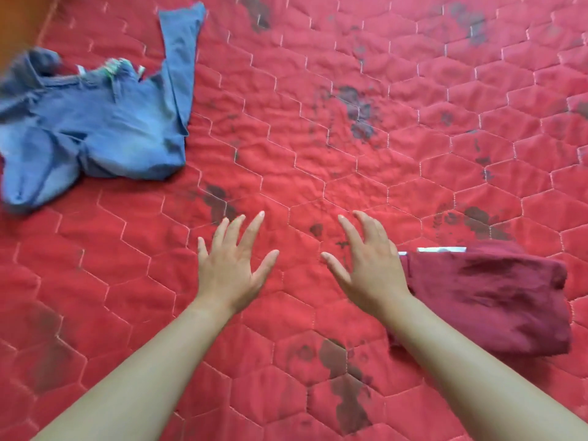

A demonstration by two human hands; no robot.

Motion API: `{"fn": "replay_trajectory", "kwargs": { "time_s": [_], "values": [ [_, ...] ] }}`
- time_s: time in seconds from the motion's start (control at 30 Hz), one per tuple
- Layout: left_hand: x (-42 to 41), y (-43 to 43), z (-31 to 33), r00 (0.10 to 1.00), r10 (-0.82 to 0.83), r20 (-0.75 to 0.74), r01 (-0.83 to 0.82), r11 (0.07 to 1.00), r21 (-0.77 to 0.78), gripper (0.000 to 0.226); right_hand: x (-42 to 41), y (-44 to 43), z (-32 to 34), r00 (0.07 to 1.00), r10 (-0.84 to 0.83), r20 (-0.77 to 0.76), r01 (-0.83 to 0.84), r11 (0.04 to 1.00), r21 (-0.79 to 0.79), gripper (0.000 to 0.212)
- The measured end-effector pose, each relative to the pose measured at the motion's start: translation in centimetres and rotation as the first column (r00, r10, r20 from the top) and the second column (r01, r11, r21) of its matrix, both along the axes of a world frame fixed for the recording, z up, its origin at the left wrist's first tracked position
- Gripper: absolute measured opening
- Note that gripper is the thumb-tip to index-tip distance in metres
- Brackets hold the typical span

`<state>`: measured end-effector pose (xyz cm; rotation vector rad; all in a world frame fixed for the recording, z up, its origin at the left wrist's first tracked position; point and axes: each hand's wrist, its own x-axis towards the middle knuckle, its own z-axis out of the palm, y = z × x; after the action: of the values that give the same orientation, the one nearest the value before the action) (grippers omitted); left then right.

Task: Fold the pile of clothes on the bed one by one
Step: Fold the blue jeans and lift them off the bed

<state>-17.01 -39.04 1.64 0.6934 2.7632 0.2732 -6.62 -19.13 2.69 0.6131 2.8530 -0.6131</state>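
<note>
A crumpled pair of blue jeans lies at the upper left of the bed, one leg stretching away toward the top. A folded dark red garment sits at the right, just beside my right wrist. My left hand and my right hand hover side by side over the bare quilt in the middle, fingers spread, holding nothing. Neither hand touches any clothing.
The bed is covered by a red quilt stitched in hexagons with dark printed blotches. A thin white strip shows at the far edge of the folded garment. An orange-brown surface shows at the top left corner.
</note>
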Motion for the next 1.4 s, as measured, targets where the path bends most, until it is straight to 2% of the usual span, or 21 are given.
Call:
{"fn": "replay_trajectory", "kwargs": {
  "time_s": [0.2, 0.37, 0.53, 0.73, 0.8, 0.9, 0.97, 1.03, 1.13, 1.27, 1.33, 1.4],
  "values": [
    [-11.9, -14.9, 1.0, 0.999, 0.045, -0.028, -0.046, 0.999, -0.024, 0.067, -14.0, -15.0, -0.6, 0.996, 0.067, -0.051, -0.07, 0.996, -0.051, 0.07],
    [-20.9, -23.6, -0.1, 0.993, 0.067, -0.097, -0.07, 0.997, -0.031, 0.066, -25.4, -24.5, -2.9, 0.985, 0.15, -0.086, -0.155, 0.986, -0.061, 0.066],
    [-27.3, -29.1, -3.2, 0.982, 0.153, -0.111, -0.155, 0.988, -0.01, 0.06, -33.9, -28.6, -6.4, 0.978, 0.206, -0.039, -0.206, 0.978, 0.02, 0.063],
    [-34.9, -31.3, -7.5, 0.977, 0.171, -0.129, -0.176, 0.984, -0.025, 0.057, -40.8, -30.1, -11.1, 0.977, 0.211, 0.005, -0.211, 0.976, 0.046, 0.061],
    [-37.0, -31.5, -8.9, 0.967, 0.203, -0.152, -0.213, 0.976, -0.049, 0.057, -41.5, -30.1, -12.8, 0.979, 0.203, -0.006, -0.202, 0.978, 0.051, 0.055],
    [-38.8, -31.8, -10.6, 0.942, 0.322, -0.099, -0.329, 0.942, -0.071, 0.062, -41.7, -29.2, -14.4, 0.978, 0.135, -0.161, -0.145, 0.988, -0.05, 0.034],
    [-39.1, -31.8, -11.4, 0.922, 0.387, -0.012, -0.387, 0.921, -0.033, 0.064, -41.3, -28.4, -14.6, 0.969, 0.076, -0.237, -0.11, 0.985, -0.132, 0.026],
    [-38.6, -31.6, -12.2, 0.93, 0.367, 0.028, -0.368, 0.929, 0.044, 0.059, -39.7, -27.7, -14.6, 0.964, 0.07, -0.255, -0.107, 0.985, -0.133, 0.024],
    [-35.6, -31.3, -12.6, 0.958, 0.284, 0.044, -0.287, 0.942, 0.175, 0.048, -34.8, -27.5, -14.0, 0.973, 0.068, -0.222, -0.103, 0.983, -0.152, 0.023],
    [-27.6, -32.3, -12.1, 0.95, 0.227, 0.214, -0.28, 0.922, 0.267, 0.04, -25.8, -26.6, -12.0, 0.988, 0.156, -0.019, -0.157, 0.963, -0.221, 0.026],
    [-23.6, -33.0, -11.6, 0.937, 0.185, 0.296, -0.265, 0.929, 0.259, 0.039, -22.7, -25.9, -10.6, 0.977, 0.202, 0.069, -0.173, 0.94, -0.293, 0.039],
    [-21.9, -32.9, -11.3, 0.952, 0.144, 0.272, -0.212, 0.948, 0.239, 0.037, -22.3, -25.3, -9.9, 0.973, 0.232, 0.008, -0.218, 0.925, -0.311, 0.054]
  ]
}}
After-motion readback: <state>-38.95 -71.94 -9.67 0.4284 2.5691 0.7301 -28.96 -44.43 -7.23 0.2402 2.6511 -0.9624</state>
